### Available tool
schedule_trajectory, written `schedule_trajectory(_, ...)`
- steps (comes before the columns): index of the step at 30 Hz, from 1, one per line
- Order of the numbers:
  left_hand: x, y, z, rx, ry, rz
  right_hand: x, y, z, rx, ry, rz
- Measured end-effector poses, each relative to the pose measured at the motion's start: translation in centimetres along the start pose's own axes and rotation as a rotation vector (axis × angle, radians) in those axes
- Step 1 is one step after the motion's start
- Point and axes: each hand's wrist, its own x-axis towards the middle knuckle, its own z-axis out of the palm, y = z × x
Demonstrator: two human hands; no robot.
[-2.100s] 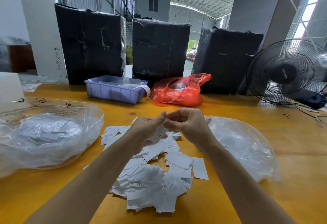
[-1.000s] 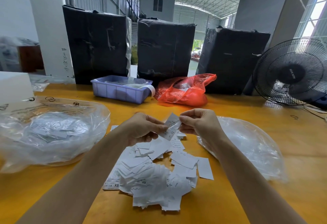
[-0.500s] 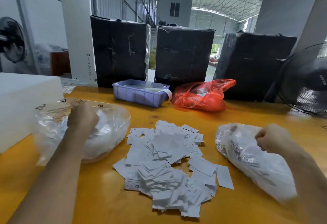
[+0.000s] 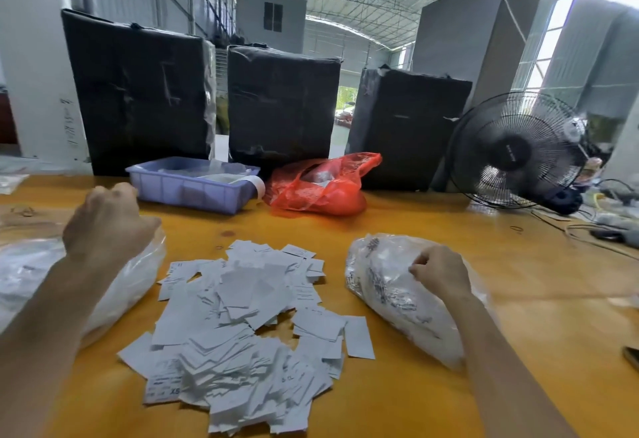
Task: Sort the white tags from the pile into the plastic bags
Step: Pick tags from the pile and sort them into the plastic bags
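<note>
Left hand (image 4: 103, 223) hovers over the left plastic bag (image 4: 131, 282) with its back to the camera and the fingers curled under, so whether it holds a tag cannot be told. That bag runs off the left edge of the view, and the forearm covers much of it; its contents are only a pale blur through the film. Between the two bags, the pile of white tags (image 4: 242, 327) lies loose on the yellow table (image 4: 415, 230), a few printed sizes readable (an "XS" near the front), most print too small to make out. To the right, the right plastic bag (image 4: 390, 296) lies on its side, packed with tags, and the right hand (image 4: 439, 273) sits on top of it with fingers bent, seeming to pinch the film; any tag under the fingertips is hidden. At the back stand a lilac tray (image 4: 193, 188), a red bag (image 4: 318, 188), three black-wrapped bundles (image 4: 280, 102) and a black fan (image 4: 515, 154), with a dark object cut off at the right edge.

Compared with a second ago, the hands no longer meet above the pile sharing one tag; they have parted, one to each bag. Against half a second ago, the left hand sits slightly nearer the bag's right edge, and the right hand has come lower, onto its bag.
</note>
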Motion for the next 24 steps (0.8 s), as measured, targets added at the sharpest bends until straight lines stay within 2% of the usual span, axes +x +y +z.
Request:
schedule_trajectory(5, -1.2, 2.4, 2.2, -0.050, -0.054, 0.175, 0.5, 0.2, -0.6, -0.017, 0.006, -0.012)
schedule_trajectory(9, -2.1, 3.4, 3.1, -0.082, -0.079, 0.248, 0.5, 0.7, -1.5, -0.083, -0.005, -0.015)
schedule_trajectory(12, -2.7, 4.0, 3.2, -0.129, -0.110, 0.294, 0.4, -0.1, -3.1, 0.002, 0.021, -0.001)
schedule_trajectory(14, -3.0, 4.5, 3.3, -0.191, -0.158, 0.325, 0.1, -1.1, -4.4, 0.119, 0.033, -0.041)
schedule_trajectory(17, -3.7, 5.6, 3.3, -0.333, -0.225, 0.369, -1.4, -3.3, -6.0, 0.657, -0.178, -0.080)
schedule_trajectory(18, -4.1, 6.1, 3.0, -0.412, -0.290, 0.369, -2.0, -4.2, -6.3, 0.822, -0.283, -0.081)
schedule_trajectory(20, -5.1, 7.1, 2.5, -0.676, -0.498, 0.308, -3.0, -5.9, -6.4, 0.969, -0.463, -0.100)
schedule_trajectory(22, -6.4, 8.2, 1.9, -0.931, -0.743, 0.227, -3.9, -7.4, -6.0, 0.993, -0.591, -0.139)
schedule_trajectory(24, -7.5, 8.9, 1.7, -1.076, -0.928, 0.163, -4.7, -8.6, -5.2, 0.965, -0.688, -0.185)
